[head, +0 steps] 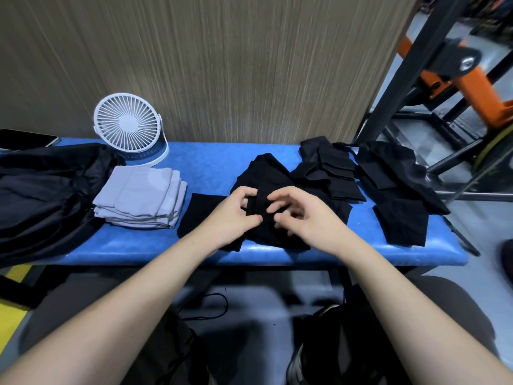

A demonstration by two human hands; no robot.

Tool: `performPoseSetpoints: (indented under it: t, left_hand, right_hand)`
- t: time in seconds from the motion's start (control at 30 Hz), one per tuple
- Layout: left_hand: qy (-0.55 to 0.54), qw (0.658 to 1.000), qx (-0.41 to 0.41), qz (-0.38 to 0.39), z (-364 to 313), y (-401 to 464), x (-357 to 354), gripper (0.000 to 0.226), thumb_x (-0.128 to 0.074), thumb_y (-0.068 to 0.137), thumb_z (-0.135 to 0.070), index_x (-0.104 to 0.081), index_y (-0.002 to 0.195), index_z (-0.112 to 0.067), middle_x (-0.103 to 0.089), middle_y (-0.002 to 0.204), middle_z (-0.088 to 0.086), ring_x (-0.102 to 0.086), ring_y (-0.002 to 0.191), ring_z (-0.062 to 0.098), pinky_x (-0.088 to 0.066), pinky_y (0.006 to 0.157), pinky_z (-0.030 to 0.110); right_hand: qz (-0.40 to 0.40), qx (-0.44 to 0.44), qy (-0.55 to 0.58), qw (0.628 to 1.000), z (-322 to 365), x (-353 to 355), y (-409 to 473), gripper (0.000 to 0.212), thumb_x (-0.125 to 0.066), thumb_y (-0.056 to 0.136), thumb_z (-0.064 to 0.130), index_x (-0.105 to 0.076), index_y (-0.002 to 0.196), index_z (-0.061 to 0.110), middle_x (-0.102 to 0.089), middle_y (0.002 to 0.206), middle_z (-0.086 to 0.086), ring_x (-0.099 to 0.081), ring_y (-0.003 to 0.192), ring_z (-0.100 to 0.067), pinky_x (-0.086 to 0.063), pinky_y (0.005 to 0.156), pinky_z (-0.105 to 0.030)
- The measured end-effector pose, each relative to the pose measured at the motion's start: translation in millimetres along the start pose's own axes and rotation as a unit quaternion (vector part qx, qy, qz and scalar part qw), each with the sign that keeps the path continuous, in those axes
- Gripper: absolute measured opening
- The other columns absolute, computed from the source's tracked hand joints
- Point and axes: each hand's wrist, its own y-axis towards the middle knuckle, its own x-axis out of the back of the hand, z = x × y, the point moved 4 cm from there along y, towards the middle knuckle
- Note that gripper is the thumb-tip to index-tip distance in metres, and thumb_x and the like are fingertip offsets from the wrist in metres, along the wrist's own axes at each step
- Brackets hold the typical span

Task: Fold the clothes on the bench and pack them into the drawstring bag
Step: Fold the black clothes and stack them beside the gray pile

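Black garment (pixel 266 184) mid-fold on blue counter (pixel 211 159); left hand (pixel 230 215) and right hand (pixel 302 215) both pinching its cloth. Next: flatten fold, stack beside hands.

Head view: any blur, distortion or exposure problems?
Head view: wide-angle bending bows the blue bench and the forearms; motion blur smears the right hand, mostly its fingers; the black garment is crushed dark, folds barely legible; lower foreground is soft.
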Motion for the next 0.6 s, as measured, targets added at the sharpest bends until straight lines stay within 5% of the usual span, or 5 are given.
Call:
performPoseSetpoints:
  t: [0.17, 0.3, 0.47, 0.6]
  left_hand:
    - [-0.047, 0.999, -0.016, 0.023, -7, -1, -2, 0.046, -0.061, 0.089, -0.004, -0.055, 0.123, -0.033, -0.071, 0.112, -0.003, -0.068, 0.099, 0.025, -0.054, 0.094, 0.035]
    - [-0.089, 0.995, -0.028, 0.035, -13, -4, -1, 0.047, -0.057, 0.089, 0.003, -0.057, 0.124, -0.028, -0.072, 0.114, -0.004, -0.067, 0.108, 0.023, -0.052, 0.099, 0.037]
    - [-0.155, 0.987, -0.026, 0.019, -17, -4, 6, 0.049, -0.055, 0.090, 0.009, -0.055, 0.130, -0.019, -0.071, 0.119, -0.001, -0.067, 0.109, 0.021, -0.051, 0.098, 0.034]
    - [-0.169, 0.985, -0.024, 0.007, -17, -5, 13, 0.049, -0.055, 0.089, 0.009, -0.054, 0.129, -0.020, -0.072, 0.117, -0.001, -0.069, 0.100, 0.016, -0.051, 0.092, 0.032]
  right_hand:
    - [-0.149, -0.029, -0.149, 0.977, -18, 30, 2, 0.028, -0.071, 0.084, 0.012, -0.064, 0.108, 0.024, -0.052, 0.103, 0.000, -0.054, 0.094, -0.016, -0.046, 0.091, -0.028]
    - [-0.152, -0.124, -0.126, 0.972, -32, 38, -1, 0.038, -0.070, 0.086, 0.028, -0.056, 0.121, 0.026, -0.055, 0.116, 0.001, -0.051, 0.113, -0.022, -0.044, 0.102, -0.041]
    - [-0.133, -0.142, 0.060, 0.979, -27, 32, -5, 0.036, -0.073, 0.083, 0.032, -0.058, 0.115, 0.036, -0.069, 0.110, 0.001, -0.066, 0.103, -0.018, -0.054, 0.093, -0.038]
    - [-0.108, -0.123, 0.164, 0.973, -16, 27, -7, 0.045, -0.071, 0.087, 0.017, -0.055, 0.124, 0.037, -0.074, 0.101, -0.002, -0.068, 0.082, -0.010, -0.052, 0.068, -0.026]
